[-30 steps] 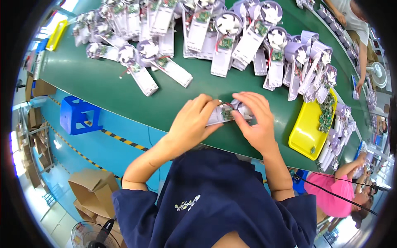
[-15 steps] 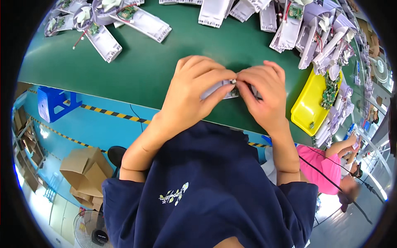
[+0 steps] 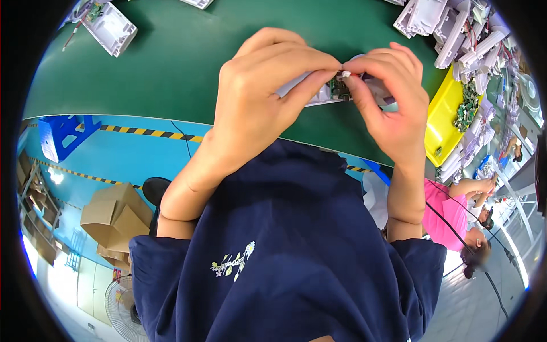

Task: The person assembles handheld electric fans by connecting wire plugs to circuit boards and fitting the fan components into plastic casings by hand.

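My left hand (image 3: 268,85) and my right hand (image 3: 393,97) meet fingertip to fingertip above the green table (image 3: 165,74). Between the right thumb and index finger sits a small white connector (image 3: 346,74). The left thumb and index finger are pinched together right beside it, and what they grip is too small to make out. Just under the fingertips a green circuit board (image 3: 338,89) shows in a white plastic housing (image 3: 320,98), which my fingers partly cover. The housing's rounded end (image 3: 379,88) lies behind the right hand.
White housings (image 3: 424,17) are heaped at the far right, and one with a board and red wire (image 3: 111,28) lies far left. A yellow tray (image 3: 444,119) of green boards stands at right. Beyond it a person in pink (image 3: 441,214) sits. A blue stool (image 3: 65,137) stands left.
The view has shifted, so both hands and the housing appear higher and farther right. More of the circuit board shows between the fingertips. Both hands keep their pinched pose.
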Demonstrator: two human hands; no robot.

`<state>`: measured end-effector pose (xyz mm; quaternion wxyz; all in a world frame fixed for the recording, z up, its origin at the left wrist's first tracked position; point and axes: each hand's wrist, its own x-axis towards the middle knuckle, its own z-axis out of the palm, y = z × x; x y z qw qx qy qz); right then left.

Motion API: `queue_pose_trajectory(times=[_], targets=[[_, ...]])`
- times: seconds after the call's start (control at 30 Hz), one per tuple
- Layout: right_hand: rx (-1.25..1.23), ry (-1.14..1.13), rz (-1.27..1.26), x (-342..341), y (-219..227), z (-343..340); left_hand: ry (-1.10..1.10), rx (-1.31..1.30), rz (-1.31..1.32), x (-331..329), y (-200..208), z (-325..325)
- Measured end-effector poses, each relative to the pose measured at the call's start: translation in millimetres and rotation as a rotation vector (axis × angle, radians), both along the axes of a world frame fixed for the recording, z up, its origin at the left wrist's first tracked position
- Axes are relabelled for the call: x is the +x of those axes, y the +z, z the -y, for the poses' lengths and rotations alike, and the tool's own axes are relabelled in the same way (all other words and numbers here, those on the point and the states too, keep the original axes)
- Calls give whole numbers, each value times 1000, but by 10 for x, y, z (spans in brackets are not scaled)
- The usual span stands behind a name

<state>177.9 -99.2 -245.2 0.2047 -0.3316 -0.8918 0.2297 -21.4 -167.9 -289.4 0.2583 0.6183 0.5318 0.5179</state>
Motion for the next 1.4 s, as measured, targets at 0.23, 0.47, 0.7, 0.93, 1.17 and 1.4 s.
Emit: queue_pose_trajectory(times=[0.23,0.47,0.7,0.93,1.17,1.4], targets=[[-28,-1,20,5,33,-4,9,24,-21,48,-49,12],[38,7,-16,66,-31,-15,-95,-217,-237,-81,181,194],[-142,28,-37,140,21,-26,-23,-327,-134,-211,232,85],[-245,-201,-214,151,-119,-5,118,-653,1060,-4,361,-52],[-485,-350,-338,101,-171,66,73,-264,1460,617,-29,-87],[-623,-429,-399,169,-139,111,-22,-308,1172,752,-101,-32]])
